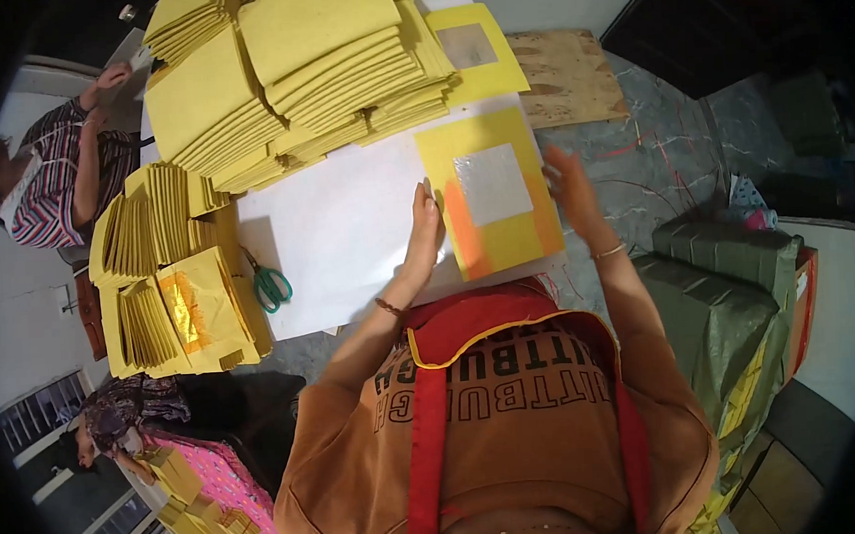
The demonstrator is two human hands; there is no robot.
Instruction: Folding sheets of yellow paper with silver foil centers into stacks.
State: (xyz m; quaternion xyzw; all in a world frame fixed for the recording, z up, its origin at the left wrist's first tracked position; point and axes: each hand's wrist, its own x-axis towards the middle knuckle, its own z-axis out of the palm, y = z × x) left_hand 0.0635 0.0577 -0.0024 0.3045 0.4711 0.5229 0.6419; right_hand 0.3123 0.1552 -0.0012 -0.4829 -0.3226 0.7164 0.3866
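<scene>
The left of 2 head-worn fisheye cameras looks steeply down past the wearer's red apron [483, 308] at the left hand [426, 226] and right hand [574, 193], close by over a white table [334, 233], the wide field rounding into black corners.

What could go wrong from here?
1. The yellow sheet lies by the right edge of the white table, between the left hand and the right hand; a nudge might push it off.
2. The big yellow pile is uneven, so it could slide.
3. The green-handled scissors lie near the table's left edge and might get knocked down.
</scene>
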